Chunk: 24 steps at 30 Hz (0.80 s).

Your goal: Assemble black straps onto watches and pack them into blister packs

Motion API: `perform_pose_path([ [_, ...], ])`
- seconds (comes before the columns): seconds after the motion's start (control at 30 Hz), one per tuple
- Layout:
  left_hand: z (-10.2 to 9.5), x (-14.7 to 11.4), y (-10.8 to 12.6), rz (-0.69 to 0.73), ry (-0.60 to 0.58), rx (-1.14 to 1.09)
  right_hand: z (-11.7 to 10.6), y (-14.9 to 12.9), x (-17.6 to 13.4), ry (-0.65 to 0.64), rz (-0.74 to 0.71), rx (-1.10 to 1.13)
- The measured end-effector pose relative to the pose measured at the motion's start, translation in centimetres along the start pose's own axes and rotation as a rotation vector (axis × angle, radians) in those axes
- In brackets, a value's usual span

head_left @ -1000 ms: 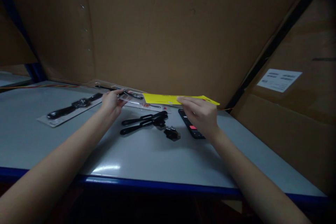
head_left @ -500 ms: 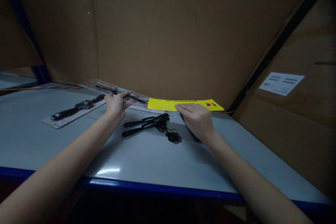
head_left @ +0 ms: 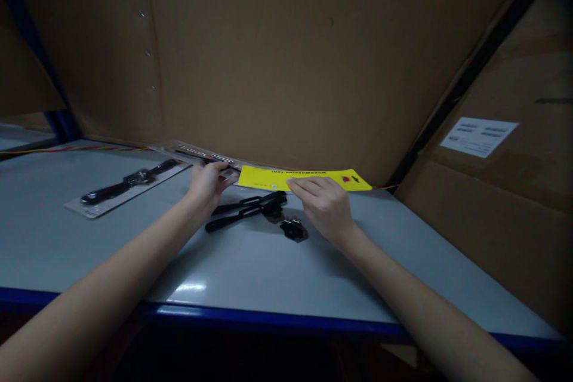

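Farthest to your left of the yellow card [head_left: 257, 179], a packaged tool [head_left: 136, 179] lay slantwise on the tabletop [head_left: 250, 277], set aside, it seemed, to leave the middle to your hands. Just left of the card, your left hand [head_left: 209, 184] had its thumb over a clear plastic shell [head_left: 192, 149] and its fingers below, a grip that probably steadied the light, flexible plastic; whether the card's left end sat inside the shell or only against it, you could not tell. In front of the card, toward you, two black tools [head_left: 260, 208] lay together, with a small dark piece [head_left: 293, 230] just to their right, likely grouped there for easy reach. Your right hand [head_left: 323, 203] pinched the card by its near side, thumb and fingers closed on it, perhaps to hold it fairly flat and level with the shell. As for room, the back panel [head_left: 286, 71] rose close behind the card and limited any push away from you, while the side panel [head_left: 496, 215] slanted in well to its right. The best space lay on your side of the card, past the loose pieces, as far as the blue front edge [head_left: 268, 318].
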<state>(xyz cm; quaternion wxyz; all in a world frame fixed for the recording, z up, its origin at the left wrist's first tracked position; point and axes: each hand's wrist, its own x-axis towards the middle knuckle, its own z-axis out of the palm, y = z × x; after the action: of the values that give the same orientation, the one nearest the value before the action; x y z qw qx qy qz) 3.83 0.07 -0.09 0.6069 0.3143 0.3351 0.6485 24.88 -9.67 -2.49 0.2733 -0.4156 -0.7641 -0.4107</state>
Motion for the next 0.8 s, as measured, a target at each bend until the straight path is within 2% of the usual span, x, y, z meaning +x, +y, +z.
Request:
perform_pose_path([
  [0.17, -0.2, 0.5, 0.5, -0.037, 0.033, -0.022, -0.2, 1.1, -0.3, 0.023, 0.015, -0.019],
  [0.37, -0.6, 1.6, 1.6, -0.050, 0.152, 0.064, -0.4, 2.6, -0.8, 0.045, 0.003, -0.053],
  [0.5, -0.6, 1.5, 1.5, -0.077, 0.143, 0.064, -0.4, 2.3, -0.7, 0.029, 0.017, -0.079],
  [0.7, -0.8, 1.5, 0.8, -0.033, 0.113, 0.061, -0.5, 1.4, -0.4, 0.009, 0.051, -0.120],
  [0.8, -0.9, 1.6, 1.0, -0.075, 0.092, 0.045, -0.6, 1.5, -0.4, 0.027, 0.042, -0.115],
])
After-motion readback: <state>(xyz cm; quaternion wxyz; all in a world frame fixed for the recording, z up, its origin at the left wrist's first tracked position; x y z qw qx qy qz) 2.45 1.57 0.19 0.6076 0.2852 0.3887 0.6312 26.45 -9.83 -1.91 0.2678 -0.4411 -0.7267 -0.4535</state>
